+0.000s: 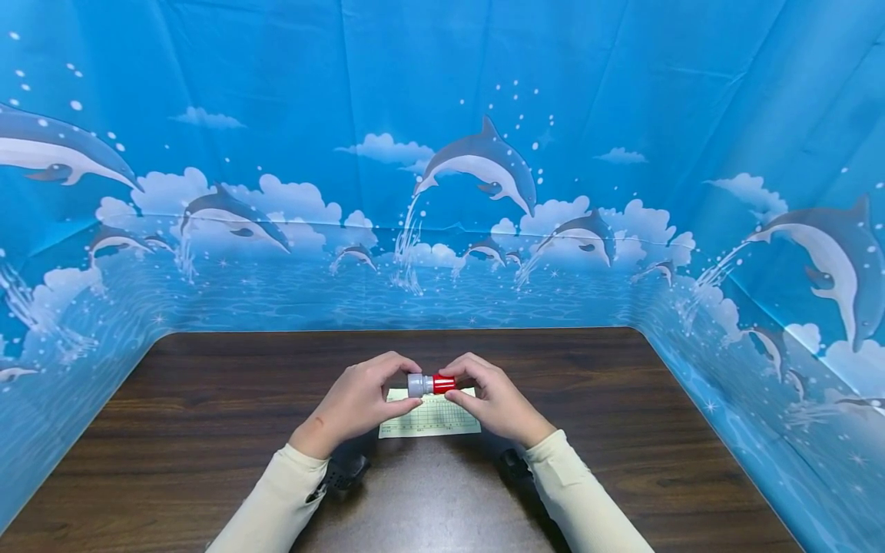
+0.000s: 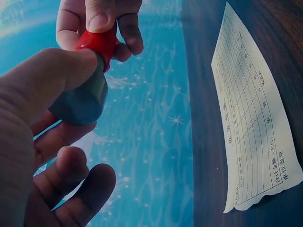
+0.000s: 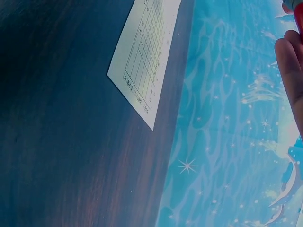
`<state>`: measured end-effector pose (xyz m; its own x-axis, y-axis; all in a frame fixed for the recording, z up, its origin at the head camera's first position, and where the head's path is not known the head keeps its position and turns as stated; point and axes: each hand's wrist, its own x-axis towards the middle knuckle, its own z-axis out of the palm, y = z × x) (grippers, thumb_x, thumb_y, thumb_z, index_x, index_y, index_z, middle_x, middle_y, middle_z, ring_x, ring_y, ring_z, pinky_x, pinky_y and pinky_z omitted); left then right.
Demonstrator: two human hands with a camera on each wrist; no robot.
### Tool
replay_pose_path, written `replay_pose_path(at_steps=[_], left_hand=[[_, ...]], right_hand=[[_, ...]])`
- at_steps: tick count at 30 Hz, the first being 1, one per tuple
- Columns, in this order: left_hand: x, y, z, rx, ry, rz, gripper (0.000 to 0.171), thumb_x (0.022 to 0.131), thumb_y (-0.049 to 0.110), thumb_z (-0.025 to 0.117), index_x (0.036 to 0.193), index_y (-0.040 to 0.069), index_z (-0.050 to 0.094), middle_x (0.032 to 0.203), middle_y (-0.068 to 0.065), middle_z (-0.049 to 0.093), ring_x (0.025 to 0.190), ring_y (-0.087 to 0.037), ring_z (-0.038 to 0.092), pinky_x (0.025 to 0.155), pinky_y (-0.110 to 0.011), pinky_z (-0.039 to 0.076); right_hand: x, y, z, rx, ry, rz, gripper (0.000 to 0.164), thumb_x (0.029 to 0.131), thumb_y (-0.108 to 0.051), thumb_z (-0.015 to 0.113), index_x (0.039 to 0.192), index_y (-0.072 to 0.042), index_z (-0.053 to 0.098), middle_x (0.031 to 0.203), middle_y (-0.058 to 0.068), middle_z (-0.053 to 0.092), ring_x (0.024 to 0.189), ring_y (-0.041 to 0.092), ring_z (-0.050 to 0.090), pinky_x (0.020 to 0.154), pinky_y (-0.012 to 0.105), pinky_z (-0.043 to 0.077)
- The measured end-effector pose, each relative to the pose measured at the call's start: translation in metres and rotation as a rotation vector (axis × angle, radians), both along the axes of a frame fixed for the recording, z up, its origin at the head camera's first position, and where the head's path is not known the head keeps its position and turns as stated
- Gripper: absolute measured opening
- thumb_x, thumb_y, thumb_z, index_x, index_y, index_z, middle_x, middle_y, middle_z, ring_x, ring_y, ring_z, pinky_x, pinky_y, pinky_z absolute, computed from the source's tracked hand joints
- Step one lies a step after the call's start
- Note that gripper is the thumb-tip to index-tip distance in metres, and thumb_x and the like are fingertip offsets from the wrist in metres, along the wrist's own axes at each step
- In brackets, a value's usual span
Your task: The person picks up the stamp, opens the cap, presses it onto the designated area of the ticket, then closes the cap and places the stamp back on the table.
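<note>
Centrally, below the middle of the head view, a red-and-grey tube [image 1: 430,385] sits between two hands: the left hand [image 1: 356,401] pinches its grey end, the right hand [image 1: 503,399] its red end. They partly hide a printed paper slip [image 1: 432,418] on the brown table [image 1: 588,392]; a dolphin curtain [image 1: 290,100] fills the top.

Cylinder [image 1: 432,384], lower centre: grey left, red right. Slip [image 1: 430,418]: pale yellow-green, dark-ruled grid. Table [image 1: 207,415]: dark brown, wood-grained. Backdrop [image 1: 276,69], upper frame: blue, printed with grey-and-white dolphins [image 1: 477,153], whitish clouds [image 1: 297,201]. Sleeves [image 1: 273,499]: cream.
</note>
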<state>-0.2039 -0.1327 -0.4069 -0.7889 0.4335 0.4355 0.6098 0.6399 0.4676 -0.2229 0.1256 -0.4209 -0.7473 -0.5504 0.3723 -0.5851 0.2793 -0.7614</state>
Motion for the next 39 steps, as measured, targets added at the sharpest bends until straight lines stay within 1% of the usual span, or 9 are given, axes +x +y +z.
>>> replay_pose_path(at_steps=[5, 11, 15, 17, 20, 23, 29, 36, 39], left_hand=[[-0.001, -0.002, 0.001, 0.006, 0.007, 0.004, 0.042, 0.084, 0.022, 0.089, 0.122, 0.019, 0.071, 0.107, 0.009, 0.068, 0.062, -0.003, 0.049, 0.054, -0.020, 0.049], [-0.002, -0.004, 0.002, 0.005, 0.026, 0.027, 0.043, 0.083, 0.026, 0.090, 0.120, 0.019, 0.071, 0.103, 0.010, 0.066, 0.060, -0.001, 0.048, 0.054, -0.020, 0.048], [-0.002, -0.005, 0.002, 0.005, 0.013, 0.057, 0.043, 0.084, 0.026, 0.089, 0.122, 0.019, 0.071, 0.098, 0.008, 0.064, 0.064, -0.003, 0.050, 0.054, -0.021, 0.047], [-0.002, -0.005, 0.002, 0.001, 0.006, 0.075, 0.045, 0.084, 0.027, 0.089, 0.124, 0.018, 0.070, 0.099, 0.007, 0.065, 0.067, -0.005, 0.053, 0.056, -0.021, 0.048], [-0.002, -0.006, 0.002, -0.001, -0.005, 0.099, 0.047, 0.086, 0.028, 0.087, 0.128, 0.017, 0.070, 0.106, 0.007, 0.067, 0.074, -0.005, 0.059, 0.062, -0.022, 0.053], [-0.003, -0.008, 0.001, 0.008, 0.002, 0.112, 0.047, 0.088, 0.030, 0.085, 0.130, 0.016, 0.070, 0.110, 0.006, 0.068, 0.079, -0.004, 0.063, 0.068, -0.024, 0.057], [-0.005, -0.011, -0.001, 0.020, 0.023, 0.118, 0.045, 0.090, 0.031, 0.083, 0.131, 0.016, 0.070, 0.105, 0.007, 0.067, 0.080, -0.003, 0.063, 0.070, -0.024, 0.058], [-0.006, -0.013, -0.001, 0.009, 0.030, 0.148, 0.053, 0.093, 0.033, 0.080, 0.141, 0.016, 0.066, 0.101, 0.007, 0.067, 0.080, -0.004, 0.060, 0.069, -0.025, 0.056], [-0.007, -0.014, -0.002, 0.007, 0.037, 0.158, 0.050, 0.093, 0.032, 0.080, 0.139, 0.017, 0.068, 0.102, 0.008, 0.067, 0.080, -0.004, 0.060, 0.069, -0.025, 0.056]], right_hand=[[0.001, 0.002, 0.001, 0.018, 0.015, -0.028, 0.028, 0.094, -0.006, 0.075, 0.122, -0.011, 0.069, 0.118, -0.002, 0.065, 0.103, 0.014, 0.068, 0.088, 0.038, 0.060], [-0.001, 0.003, 0.000, 0.027, 0.015, -0.049, 0.029, 0.095, -0.008, 0.076, 0.122, -0.014, 0.069, 0.118, -0.005, 0.065, 0.104, 0.013, 0.068, 0.088, 0.040, 0.060], [-0.002, 0.005, -0.001, 0.003, 0.023, -0.104, 0.033, 0.092, -0.004, 0.078, 0.122, -0.015, 0.069, 0.118, -0.004, 0.066, 0.102, 0.014, 0.068, 0.089, 0.039, 0.061], [-0.003, 0.006, -0.001, -0.008, 0.029, -0.138, 0.034, 0.091, -0.002, 0.079, 0.121, -0.014, 0.069, 0.118, -0.003, 0.067, 0.101, 0.015, 0.068, 0.090, 0.037, 0.061], [-0.003, 0.006, 0.000, -0.019, 0.037, -0.176, 0.036, 0.090, -0.001, 0.079, 0.122, -0.014, 0.069, 0.117, -0.002, 0.067, 0.100, 0.015, 0.068, 0.090, 0.033, 0.060], [-0.004, 0.006, 0.000, -0.037, 0.039, -0.201, 0.034, 0.090, -0.002, 0.079, 0.121, -0.013, 0.070, 0.115, -0.001, 0.068, 0.098, 0.014, 0.068, 0.089, 0.032, 0.060], [-0.006, 0.006, 0.001, -0.079, 0.042, -0.233, 0.031, 0.091, 0.000, 0.078, 0.119, -0.011, 0.071, 0.113, 0.000, 0.067, 0.096, 0.014, 0.066, 0.085, 0.032, 0.061], [-0.007, 0.008, -0.001, -0.098, 0.040, -0.242, 0.031, 0.092, 0.001, 0.075, 0.120, -0.011, 0.069, 0.116, 0.002, 0.065, 0.095, 0.017, 0.065, 0.082, 0.029, 0.061], [-0.007, 0.008, -0.002, -0.110, 0.041, -0.241, 0.032, 0.092, 0.002, 0.074, 0.120, -0.010, 0.068, 0.116, 0.002, 0.065, 0.094, 0.018, 0.065, 0.081, 0.029, 0.061]])
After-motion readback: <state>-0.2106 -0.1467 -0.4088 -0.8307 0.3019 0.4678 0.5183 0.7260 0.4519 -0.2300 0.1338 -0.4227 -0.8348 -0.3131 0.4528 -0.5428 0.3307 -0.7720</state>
